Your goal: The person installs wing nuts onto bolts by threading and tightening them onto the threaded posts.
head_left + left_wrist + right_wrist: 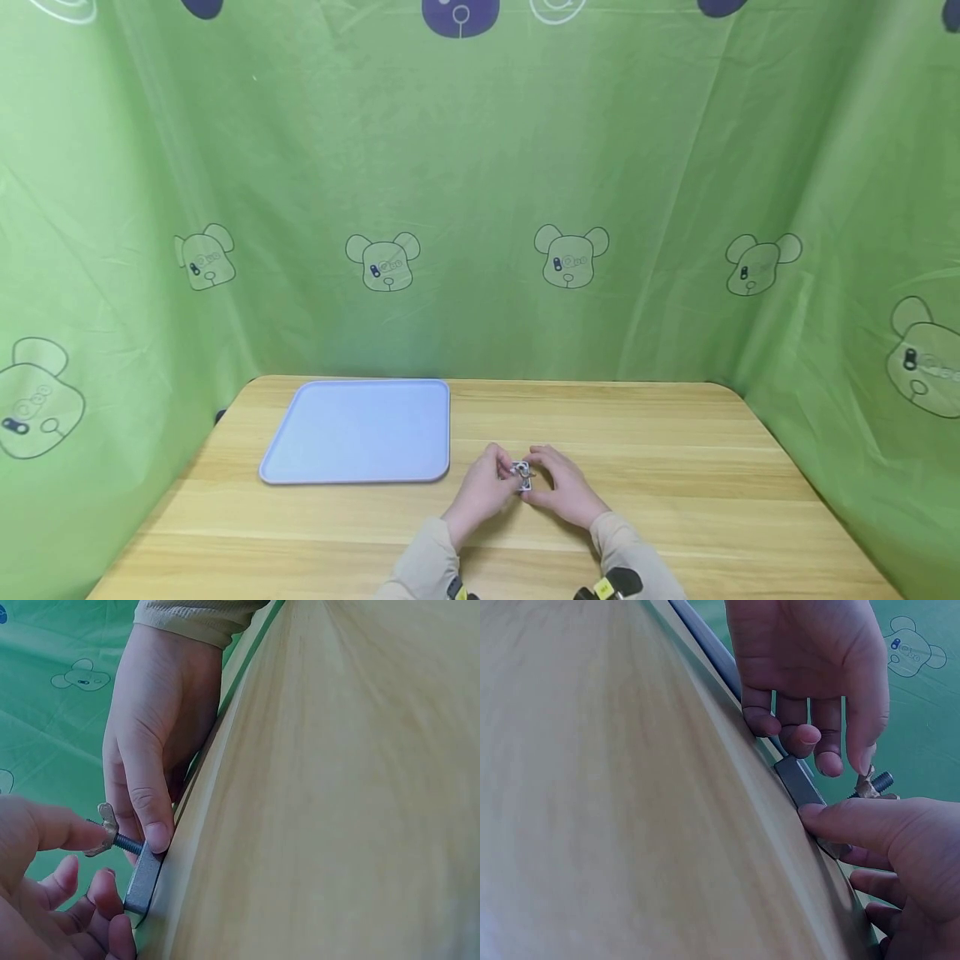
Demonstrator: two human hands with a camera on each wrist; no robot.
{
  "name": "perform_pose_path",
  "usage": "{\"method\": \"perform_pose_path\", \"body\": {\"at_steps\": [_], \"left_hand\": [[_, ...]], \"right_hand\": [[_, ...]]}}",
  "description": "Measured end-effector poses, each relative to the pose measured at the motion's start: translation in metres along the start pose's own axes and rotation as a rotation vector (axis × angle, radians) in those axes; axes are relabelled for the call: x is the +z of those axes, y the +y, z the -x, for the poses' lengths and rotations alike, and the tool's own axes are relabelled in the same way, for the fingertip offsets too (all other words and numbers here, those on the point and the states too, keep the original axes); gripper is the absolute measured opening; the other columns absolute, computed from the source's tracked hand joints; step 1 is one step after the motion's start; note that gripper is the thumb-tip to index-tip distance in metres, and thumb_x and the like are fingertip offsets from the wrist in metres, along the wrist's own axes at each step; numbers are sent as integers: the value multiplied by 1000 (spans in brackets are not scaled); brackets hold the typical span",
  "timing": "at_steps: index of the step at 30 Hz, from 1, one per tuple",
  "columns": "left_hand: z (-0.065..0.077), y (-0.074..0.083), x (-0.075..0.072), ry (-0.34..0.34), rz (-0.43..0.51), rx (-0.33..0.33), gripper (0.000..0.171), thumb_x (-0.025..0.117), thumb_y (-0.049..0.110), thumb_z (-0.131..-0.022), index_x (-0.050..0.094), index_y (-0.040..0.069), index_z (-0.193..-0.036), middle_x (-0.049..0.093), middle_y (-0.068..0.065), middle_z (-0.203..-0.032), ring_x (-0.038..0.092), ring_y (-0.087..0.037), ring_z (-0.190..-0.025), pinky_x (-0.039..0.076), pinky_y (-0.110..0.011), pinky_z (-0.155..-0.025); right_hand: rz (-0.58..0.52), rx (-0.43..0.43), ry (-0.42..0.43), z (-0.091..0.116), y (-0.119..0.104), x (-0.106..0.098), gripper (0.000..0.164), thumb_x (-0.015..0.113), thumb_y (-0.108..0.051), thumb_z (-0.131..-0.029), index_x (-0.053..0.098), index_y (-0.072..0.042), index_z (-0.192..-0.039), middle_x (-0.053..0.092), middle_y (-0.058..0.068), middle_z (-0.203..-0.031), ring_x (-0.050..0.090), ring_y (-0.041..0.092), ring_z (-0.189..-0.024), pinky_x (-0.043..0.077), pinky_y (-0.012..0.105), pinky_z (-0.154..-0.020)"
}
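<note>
A small grey metal block [525, 487] stands close over the wooden table, with a threaded bolt [127, 844] rising from it. On the bolt sits a brass-toned wing nut [868, 784]. My right hand [564, 492] grips the block, its thumb against one side and its other fingers partly hidden behind. One straight digit of my left hand [483, 490] touches the wing nut. Its other fingers bend loosely near the block's far end, as the right wrist view shows.
A pale blue rectangular tray [360, 433] lies at the left rear of the wooden table [637, 433]. Green curtains [480, 167] printed with bear heads enclose the back and both sides.
</note>
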State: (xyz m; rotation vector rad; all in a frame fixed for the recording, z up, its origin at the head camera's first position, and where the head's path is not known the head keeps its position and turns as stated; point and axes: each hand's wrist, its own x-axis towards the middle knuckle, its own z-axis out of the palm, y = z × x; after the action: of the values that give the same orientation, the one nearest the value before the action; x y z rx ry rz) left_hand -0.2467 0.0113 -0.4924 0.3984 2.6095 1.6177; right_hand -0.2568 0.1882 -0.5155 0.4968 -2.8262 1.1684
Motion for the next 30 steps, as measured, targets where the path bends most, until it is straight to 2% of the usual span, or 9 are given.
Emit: {"method": "perform_pose_path", "body": {"at_steps": [5, 14, 21, 26, 30], "left_hand": [[0, -1, 0, -4, -17, 5, 20, 71, 7, -82, 52, 6, -88, 59, -2, -84, 52, -11, -77, 45, -24, -67], [-3, -3, -1, -43, 22, 11, 27, 76, 9, -77, 59, 6, -98, 59, -5, -86, 49, -8, -74, 42, -20, -65], [-4, -3, -1, -66, 19, 21, 29, 76, 13, -79, 63, 7, -103, 57, -4, -83, 48, -8, -71, 41, -20, -60], [-4, -3, -1, -58, -7, 42, 22, 72, 12, -82, 65, 7, -102, 57, 1, -80, 47, -6, -68, 41, -19, -58], [-2, 0, -2, -51, -18, 48, 15, 67, 10, -87, 67, 7, -101, 58, -1, -80, 47, -6, -64, 41, -21, -55]], "right_hand": [[-5, 0, 2, 0, 0, 0, 58, 79, -32, -77, 59, -6, -124, 45, 22, -146, 33, 48, -139, 19, 68, -113], [0, 0, -2, 1, 1, 0, 58, 78, -33, -78, 59, -6, -125, 45, 22, -147, 32, 47, -140, 19, 67, -113], [12, -3, -6, 2, 1, -1, 56, 78, -31, -78, 59, -7, -125, 45, 22, -146, 31, 48, -140, 18, 68, -113], [-3, 3, 0, 1, 0, 0, 57, 78, -33, -78, 59, -7, -124, 45, 22, -147, 32, 47, -140, 18, 68, -112], [-8, 3, 3, 1, 0, 1, 58, 79, -33, -77, 60, -6, -124, 45, 22, -146, 33, 47, -140, 18, 68, -113]]}}
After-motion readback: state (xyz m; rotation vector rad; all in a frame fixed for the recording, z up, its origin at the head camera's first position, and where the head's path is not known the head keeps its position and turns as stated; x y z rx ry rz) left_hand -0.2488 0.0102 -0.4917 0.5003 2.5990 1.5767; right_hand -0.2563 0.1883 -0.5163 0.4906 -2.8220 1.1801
